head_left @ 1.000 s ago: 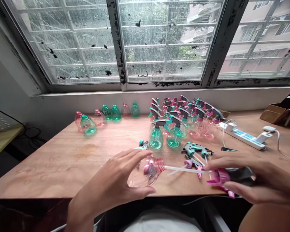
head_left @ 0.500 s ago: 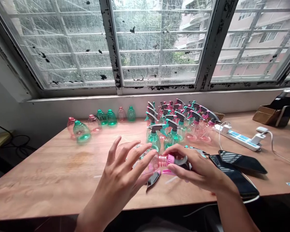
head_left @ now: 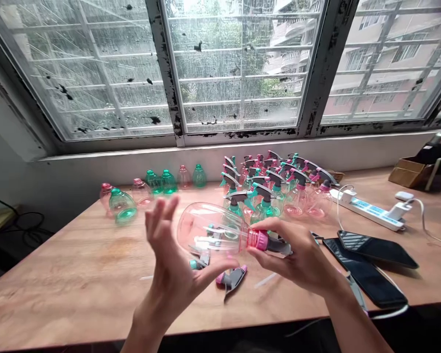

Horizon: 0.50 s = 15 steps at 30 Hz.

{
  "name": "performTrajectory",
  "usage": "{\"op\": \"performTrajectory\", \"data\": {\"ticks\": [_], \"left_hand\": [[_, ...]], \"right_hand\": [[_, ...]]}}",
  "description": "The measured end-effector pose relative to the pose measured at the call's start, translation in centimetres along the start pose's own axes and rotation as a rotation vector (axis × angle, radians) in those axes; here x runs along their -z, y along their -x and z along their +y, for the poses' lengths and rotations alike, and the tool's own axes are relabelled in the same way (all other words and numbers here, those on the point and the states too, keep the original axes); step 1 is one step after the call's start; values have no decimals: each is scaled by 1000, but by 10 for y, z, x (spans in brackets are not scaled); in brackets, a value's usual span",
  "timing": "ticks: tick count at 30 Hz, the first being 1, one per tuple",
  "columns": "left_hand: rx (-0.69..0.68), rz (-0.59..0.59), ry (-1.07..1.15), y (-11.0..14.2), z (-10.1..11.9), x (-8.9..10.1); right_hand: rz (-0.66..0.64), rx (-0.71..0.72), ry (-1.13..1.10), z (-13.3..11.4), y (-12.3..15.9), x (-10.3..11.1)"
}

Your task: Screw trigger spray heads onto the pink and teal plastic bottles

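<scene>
Pink and green see-through plastic bottles (head_left: 168, 182) stand at the far left of a wooden desk (head_left: 77, 274), near the wall under the window. Nearer, the person's left hand (head_left: 172, 264) is raised with its fingers spread and thumb stretched out under the base end of a clear pink bottle (head_left: 209, 223); whether it touches cannot be told. That bottle is held above the desk, lying nearly level, base to the left, neck to the right. Below it lie loose teal and pink-collared trigger heads (head_left: 232, 280). At its neck, the right hand (head_left: 301, 255) pinches the pink collar of a grey trigger head (head_left: 277, 246) between thumb and fingers. Behind, fitted spray bottles (head_left: 297, 179) crowd together. Farther right are a white power strip (head_left: 369, 209), two overlapping smartphones (head_left: 378, 249) and a brown box (head_left: 407, 172).
</scene>
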<state>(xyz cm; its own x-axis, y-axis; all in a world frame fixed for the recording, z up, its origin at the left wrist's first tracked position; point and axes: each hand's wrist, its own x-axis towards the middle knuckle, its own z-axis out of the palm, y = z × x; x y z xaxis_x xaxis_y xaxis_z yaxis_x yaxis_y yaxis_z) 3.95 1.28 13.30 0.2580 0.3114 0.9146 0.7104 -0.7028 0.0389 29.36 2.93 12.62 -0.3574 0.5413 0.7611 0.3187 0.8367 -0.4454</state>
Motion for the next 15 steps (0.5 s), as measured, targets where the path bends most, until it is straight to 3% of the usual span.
{"op": "performTrajectory", "data": {"ticks": [2, 3, 5, 7, 10, 15], "left_hand": [[213, 103, 271, 1, -4, 5], [339, 70, 416, 1, -5, 8], [562, -99, 646, 3, -7, 16], [693, -281, 754, 4, -9, 24], [707, -355, 743, 5, -14, 29], [563, -262, 581, 8, -23, 27]], "right_hand": [[22, 94, -56, -2, 2, 3], [24, 142, -84, -3, 3, 5], [44, 231, -108, -6, 4, 8], [73, 284, -90, -8, 4, 9], [85, 256, -105, -8, 3, 8], [102, 139, -88, -2, 5, 0]]}}
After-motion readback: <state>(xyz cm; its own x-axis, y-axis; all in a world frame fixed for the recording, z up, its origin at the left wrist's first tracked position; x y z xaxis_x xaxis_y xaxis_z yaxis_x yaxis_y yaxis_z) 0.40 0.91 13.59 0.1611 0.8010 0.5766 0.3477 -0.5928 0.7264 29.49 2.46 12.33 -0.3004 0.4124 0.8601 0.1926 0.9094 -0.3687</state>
